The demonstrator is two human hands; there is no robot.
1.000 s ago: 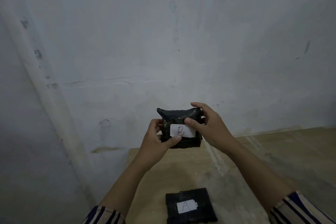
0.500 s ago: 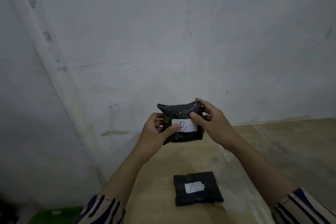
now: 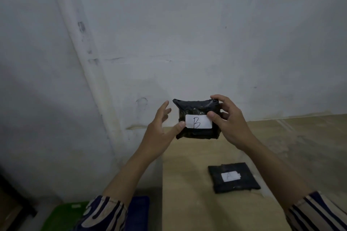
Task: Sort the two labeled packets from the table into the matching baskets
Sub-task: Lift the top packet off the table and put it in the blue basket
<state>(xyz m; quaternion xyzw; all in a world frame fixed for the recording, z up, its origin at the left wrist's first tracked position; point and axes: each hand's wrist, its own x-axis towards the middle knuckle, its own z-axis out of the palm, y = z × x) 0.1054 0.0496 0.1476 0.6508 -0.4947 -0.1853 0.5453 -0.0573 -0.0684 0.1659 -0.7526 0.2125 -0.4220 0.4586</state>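
Packet B (image 3: pixel 197 118) is up in the air above the far end of the table, black plastic wrap with a white label (image 3: pixel 198 124) facing the person. It looks soft and crinkly — the top edge bunches, so likely light, squashy, a bit slick. Best taken by the side edges or pinched at the folded top, not by the label.

The right hand (image 3: pixel 231 122) holds it, thumb on the front by the label, fingers curled over the top right corner. The left hand (image 3: pixel 159 133) is spread wide, fingers fanned off the packet, only the thumb tip touching the left edge of the label — barely a hold.

Packet A (image 3: pixel 233 177) lies flat on the table (image 3: pixel 187 202), near the person, well apart from B. It looks flatter, probably just as soft.

The table is pale wood-look, smooth, pushed against a scuffed white wall (image 3: pixel 187 33). Down left on the floor, beside the table edge, sit a green basket (image 3: pixel 62 215) and a blue basket (image 3: pixel 139 206), partly hidden by the striped sleeve (image 3: pixel 105 214); I can't read any labels on them. The room is dim.
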